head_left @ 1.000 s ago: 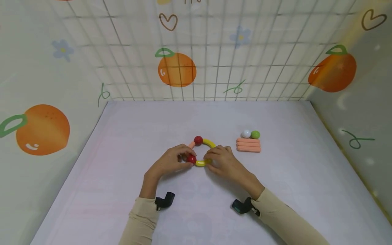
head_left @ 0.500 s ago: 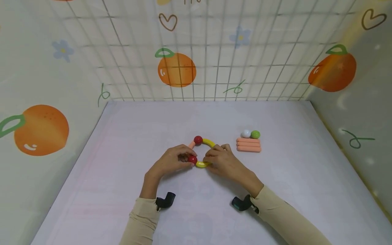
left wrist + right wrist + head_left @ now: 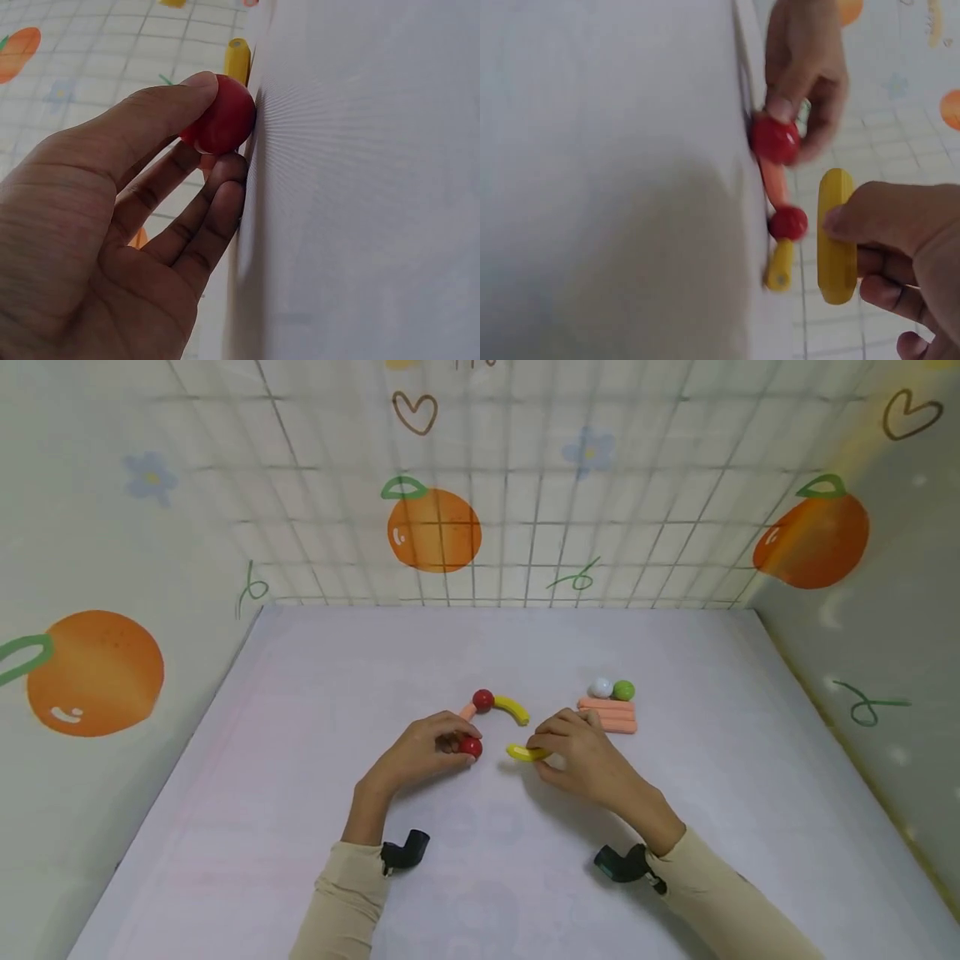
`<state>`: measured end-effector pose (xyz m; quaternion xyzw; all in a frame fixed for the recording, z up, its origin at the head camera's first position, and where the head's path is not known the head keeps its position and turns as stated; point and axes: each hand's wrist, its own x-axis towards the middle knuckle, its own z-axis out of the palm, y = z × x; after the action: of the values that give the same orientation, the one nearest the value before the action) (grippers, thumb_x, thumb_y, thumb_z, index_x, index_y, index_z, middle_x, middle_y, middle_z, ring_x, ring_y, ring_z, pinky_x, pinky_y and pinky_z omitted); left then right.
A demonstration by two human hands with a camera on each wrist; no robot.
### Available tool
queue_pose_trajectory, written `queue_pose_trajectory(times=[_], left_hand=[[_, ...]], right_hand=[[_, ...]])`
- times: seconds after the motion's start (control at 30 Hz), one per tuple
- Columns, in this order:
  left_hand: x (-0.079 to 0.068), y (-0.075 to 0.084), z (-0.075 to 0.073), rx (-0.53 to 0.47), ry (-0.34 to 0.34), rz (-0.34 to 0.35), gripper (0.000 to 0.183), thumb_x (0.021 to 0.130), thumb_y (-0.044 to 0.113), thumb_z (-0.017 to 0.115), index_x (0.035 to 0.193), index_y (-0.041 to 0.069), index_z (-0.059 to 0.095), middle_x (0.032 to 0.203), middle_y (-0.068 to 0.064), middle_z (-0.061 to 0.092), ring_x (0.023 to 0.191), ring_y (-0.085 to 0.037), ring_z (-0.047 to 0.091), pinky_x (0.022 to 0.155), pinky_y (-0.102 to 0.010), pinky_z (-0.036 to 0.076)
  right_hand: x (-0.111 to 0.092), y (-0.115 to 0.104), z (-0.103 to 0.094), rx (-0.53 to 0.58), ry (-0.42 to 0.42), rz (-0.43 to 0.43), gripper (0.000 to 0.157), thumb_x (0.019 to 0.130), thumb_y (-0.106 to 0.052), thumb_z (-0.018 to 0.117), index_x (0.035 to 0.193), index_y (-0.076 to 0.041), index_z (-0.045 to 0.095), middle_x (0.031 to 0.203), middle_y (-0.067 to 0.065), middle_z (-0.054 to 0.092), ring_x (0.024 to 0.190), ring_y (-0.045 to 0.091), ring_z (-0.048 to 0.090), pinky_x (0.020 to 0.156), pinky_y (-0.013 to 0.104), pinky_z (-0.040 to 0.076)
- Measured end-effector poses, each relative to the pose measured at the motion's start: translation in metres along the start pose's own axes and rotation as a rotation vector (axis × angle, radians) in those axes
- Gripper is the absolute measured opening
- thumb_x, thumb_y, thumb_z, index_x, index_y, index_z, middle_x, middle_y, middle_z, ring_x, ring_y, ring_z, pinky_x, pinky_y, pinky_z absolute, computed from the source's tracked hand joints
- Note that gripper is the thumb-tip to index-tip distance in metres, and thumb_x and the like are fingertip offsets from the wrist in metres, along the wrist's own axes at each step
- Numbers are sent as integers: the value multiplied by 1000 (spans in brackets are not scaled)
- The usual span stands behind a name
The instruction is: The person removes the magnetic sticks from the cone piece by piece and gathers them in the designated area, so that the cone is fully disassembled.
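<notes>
My left hand (image 3: 427, 749) pinches a red ball (image 3: 229, 118) between thumb and fingers at the tabletop. A salmon-pink stick (image 3: 774, 182) runs from that ball to a second red ball (image 3: 483, 700) farther back. From the second ball a curved yellow stick (image 3: 512, 708) reaches out to the right, its end free. In my right hand (image 3: 581, 756) is another curved yellow stick (image 3: 837, 236), pinched by thumb and fingers and held off the table, apart from both balls. The right wrist view shows it upright in the grip, with the ball and stick chain behind it.
Behind my right hand lie several salmon-pink sticks (image 3: 617, 715) side by side, partly covered by its fingers. A white ball (image 3: 602, 687) and a green ball (image 3: 624, 690) sit just beyond them. Patterned curtain walls (image 3: 510, 543) border the white table (image 3: 337, 652).
The right hand has pulled its yellow stick off the left-held red ball and moved it right, opening the ring. The left hand has stayed nearly still on its ball.
</notes>
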<state>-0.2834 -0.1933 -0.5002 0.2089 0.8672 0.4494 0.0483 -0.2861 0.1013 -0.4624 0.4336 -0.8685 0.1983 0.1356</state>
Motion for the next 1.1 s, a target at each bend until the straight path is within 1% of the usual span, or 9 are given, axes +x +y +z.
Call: queue_pose_trajectory(times=[0.1,0.17,0.27,0.33,0.4,0.53,0.7,0.87,1.1], left_hand=[[2,1,2,-10,-24,-5,33,86,19,81,117,22,71,106,9,63,94,-13,61,85,-31,53],[2,1,2,-11,-29,-20,33,87,20,81,117,23,70,106,10,63,95,-13,61,86,-31,53],[-1,1,0,-4,-17,-44,32,86,19,82,116,24,71,106,10,63,95,-13,61,86,-32,53],[-2,1,-1,5,-11,-55,32,85,19,82,115,25,71,105,10,62,94,-13,60,86,-32,52],[-3,1,-3,13,-10,-55,32,86,19,82,115,25,71,105,10,62,94,-13,60,86,-32,52],[-2,0,-3,21,-15,-37,32,86,19,82,116,24,71,106,9,62,95,-14,60,86,-32,53],[-1,0,-1,29,-17,-35,33,86,20,82,116,23,71,105,8,62,94,-14,60,85,-32,52],[-2,1,1,24,-16,-33,33,86,19,82,117,21,71,106,7,62,94,-15,60,85,-32,53],[-2,3,0,22,-9,-40,32,86,18,82,116,23,71,106,6,62,95,-15,60,85,-32,53]], right_hand=[[-11,11,-10,-13,52,25,21,75,-9,85,94,-14,77,96,-4,69,95,18,58,81,42,33],[-16,17,-15,-26,72,35,22,74,-8,86,94,-13,77,96,-3,69,98,21,58,83,45,33],[-20,27,-19,-48,77,49,23,74,-7,86,94,-13,76,100,0,70,107,26,58,83,47,31],[-22,33,-21,-62,76,64,23,75,-7,86,94,-12,76,103,1,71,110,28,58,79,46,29],[-25,39,-23,-79,79,78,24,74,-7,87,95,-11,77,106,3,71,109,28,59,78,46,29],[-32,49,-26,-113,93,99,27,73,-7,87,98,-9,77,103,4,71,99,26,60,80,49,34],[-39,58,-28,-130,70,126,24,74,-7,87,96,-9,78,102,6,71,98,27,59,82,52,35],[-44,64,-29,-135,39,168,21,76,-7,85,96,-10,77,103,6,71,98,29,59,82,51,34],[-50,70,-30,-138,24,182,21,75,-5,85,94,-8,76,100,6,71,97,29,58,80,50,33]])
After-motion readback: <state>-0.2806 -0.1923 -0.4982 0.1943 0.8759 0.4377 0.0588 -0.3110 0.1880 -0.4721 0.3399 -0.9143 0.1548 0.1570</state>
